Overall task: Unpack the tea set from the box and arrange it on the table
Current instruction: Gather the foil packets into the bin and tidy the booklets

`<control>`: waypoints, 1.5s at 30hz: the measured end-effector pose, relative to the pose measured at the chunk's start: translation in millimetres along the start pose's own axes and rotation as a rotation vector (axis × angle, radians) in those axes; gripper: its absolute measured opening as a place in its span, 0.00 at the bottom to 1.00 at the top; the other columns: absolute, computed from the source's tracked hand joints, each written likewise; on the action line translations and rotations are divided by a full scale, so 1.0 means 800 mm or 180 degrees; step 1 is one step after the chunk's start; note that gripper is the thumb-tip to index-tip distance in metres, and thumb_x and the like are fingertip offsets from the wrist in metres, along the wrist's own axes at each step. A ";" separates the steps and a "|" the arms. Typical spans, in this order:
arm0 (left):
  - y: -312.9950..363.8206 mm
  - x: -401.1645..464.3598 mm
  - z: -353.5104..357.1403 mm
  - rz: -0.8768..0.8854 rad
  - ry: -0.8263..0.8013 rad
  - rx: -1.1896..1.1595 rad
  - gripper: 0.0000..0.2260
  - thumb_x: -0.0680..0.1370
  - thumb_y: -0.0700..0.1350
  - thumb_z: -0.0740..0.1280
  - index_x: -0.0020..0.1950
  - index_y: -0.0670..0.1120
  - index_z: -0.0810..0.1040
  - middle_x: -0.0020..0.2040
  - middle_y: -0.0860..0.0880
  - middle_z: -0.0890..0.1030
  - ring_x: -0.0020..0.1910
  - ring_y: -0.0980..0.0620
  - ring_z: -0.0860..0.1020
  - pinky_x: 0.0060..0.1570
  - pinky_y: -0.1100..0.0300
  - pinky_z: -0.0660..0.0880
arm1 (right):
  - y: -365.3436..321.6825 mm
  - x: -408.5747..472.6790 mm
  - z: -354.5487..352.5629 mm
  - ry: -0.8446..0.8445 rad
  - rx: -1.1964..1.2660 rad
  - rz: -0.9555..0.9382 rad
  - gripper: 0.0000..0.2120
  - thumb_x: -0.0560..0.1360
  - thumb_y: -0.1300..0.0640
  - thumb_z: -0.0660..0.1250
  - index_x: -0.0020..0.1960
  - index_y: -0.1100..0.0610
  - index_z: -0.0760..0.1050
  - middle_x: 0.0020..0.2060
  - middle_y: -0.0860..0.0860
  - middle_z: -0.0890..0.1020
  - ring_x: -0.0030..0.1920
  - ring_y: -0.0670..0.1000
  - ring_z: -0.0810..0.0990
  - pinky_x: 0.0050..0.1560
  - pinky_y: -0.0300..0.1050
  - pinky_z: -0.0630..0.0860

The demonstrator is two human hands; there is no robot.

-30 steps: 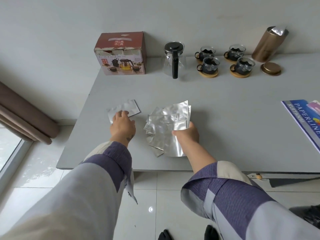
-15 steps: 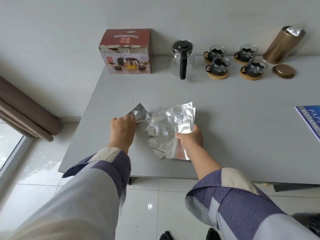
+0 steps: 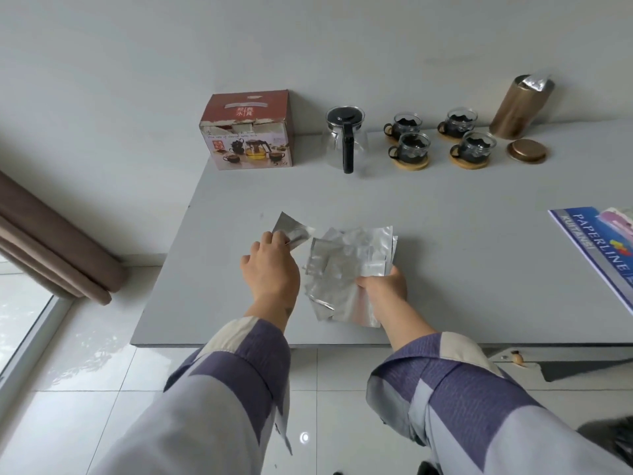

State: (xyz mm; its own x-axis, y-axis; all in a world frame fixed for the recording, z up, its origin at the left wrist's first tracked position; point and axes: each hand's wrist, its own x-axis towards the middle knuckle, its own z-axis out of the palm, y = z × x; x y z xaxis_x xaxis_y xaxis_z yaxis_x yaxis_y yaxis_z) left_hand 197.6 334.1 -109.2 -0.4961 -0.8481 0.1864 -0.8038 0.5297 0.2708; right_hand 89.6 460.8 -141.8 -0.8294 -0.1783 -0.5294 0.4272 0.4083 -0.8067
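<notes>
The teapot (image 3: 346,142) and four cups (image 3: 412,147) stand by the box (image 3: 248,132) at the table's (image 3: 445,252) far edge, so unpacking looks done. My left hand (image 3: 270,269) pinches one pouch (image 3: 293,229); my right hand (image 3: 383,289) grips the stack (image 3: 346,269) for tidying.

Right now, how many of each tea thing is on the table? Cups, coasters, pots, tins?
Glass cups: 4
Wooden coasters: 4, one under each cup
Glass teapot: 1
Gold tin: 1
Gold lid: 1
Red box: 1
Total: 12
</notes>
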 end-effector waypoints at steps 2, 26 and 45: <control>0.012 -0.010 -0.004 0.0118 -0.0091 -0.0312 0.10 0.79 0.40 0.57 0.56 0.49 0.75 0.53 0.50 0.76 0.54 0.46 0.74 0.50 0.55 0.65 | 0.001 -0.003 -0.013 0.0045 0.0222 0.0078 0.22 0.66 0.64 0.75 0.57 0.55 0.75 0.51 0.54 0.82 0.47 0.55 0.81 0.51 0.47 0.78; 0.421 -0.208 -0.006 -0.0028 -0.3633 -0.2333 0.23 0.68 0.45 0.77 0.55 0.40 0.69 0.45 0.43 0.75 0.41 0.48 0.74 0.46 0.58 0.74 | 0.065 -0.014 -0.508 0.0091 0.1371 -0.0003 0.22 0.71 0.63 0.72 0.62 0.51 0.71 0.48 0.53 0.83 0.49 0.56 0.82 0.55 0.57 0.77; 0.762 -0.519 0.155 0.1493 -0.3708 -0.1879 0.24 0.71 0.42 0.72 0.65 0.43 0.70 0.52 0.46 0.79 0.45 0.49 0.77 0.41 0.59 0.74 | 0.251 0.016 -0.853 0.2081 0.1832 0.0472 0.20 0.68 0.62 0.75 0.57 0.56 0.74 0.53 0.55 0.82 0.51 0.57 0.82 0.55 0.54 0.79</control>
State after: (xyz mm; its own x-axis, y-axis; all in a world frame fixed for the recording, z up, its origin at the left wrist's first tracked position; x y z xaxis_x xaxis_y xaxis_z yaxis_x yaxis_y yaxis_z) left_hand -127.3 1007.3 -138.9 -0.8981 0.0399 -0.4379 -0.3761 0.4462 0.8121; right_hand -80.9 1151.2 -131.2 -0.7157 0.4604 -0.5253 0.5156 -0.1591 -0.8419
